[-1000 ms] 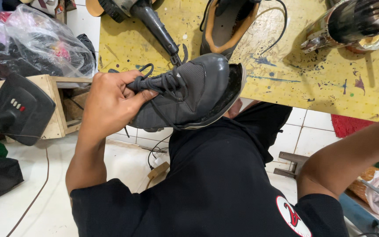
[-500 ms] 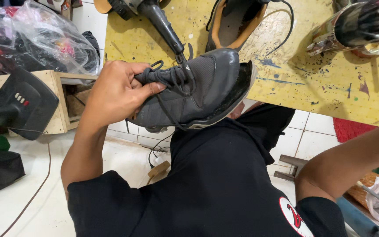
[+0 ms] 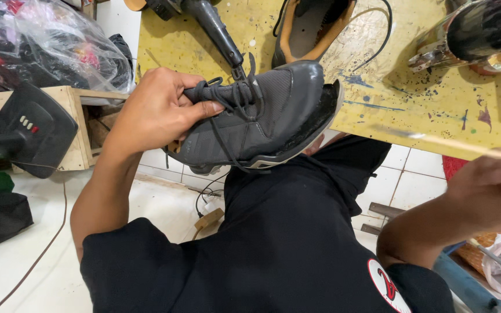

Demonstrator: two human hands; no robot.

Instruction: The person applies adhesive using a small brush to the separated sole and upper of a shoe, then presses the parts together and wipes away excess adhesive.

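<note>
My left hand grips a dark grey lace-up sneaker by its laces and tongue. The sneaker is tilted on its side over my lap, and its toe rests against the edge of the yellow, paint-spattered table. The black sole edge faces right. My right hand is at the right edge, blurred, below the table edge. It seems closed on a thin pale stick that points left toward the sneaker.
On the table lie another shoe with a tan lining, a black heat-gun-like tool and a shiny metal can. To the left stand a wooden crate, a black device and a plastic bag of things, on a white tiled floor.
My right arm has drawn back from the can at the table's far right, and the hand now shows low on the right with the stick. The sneaker has shifted slightly up toward the table edge.
</note>
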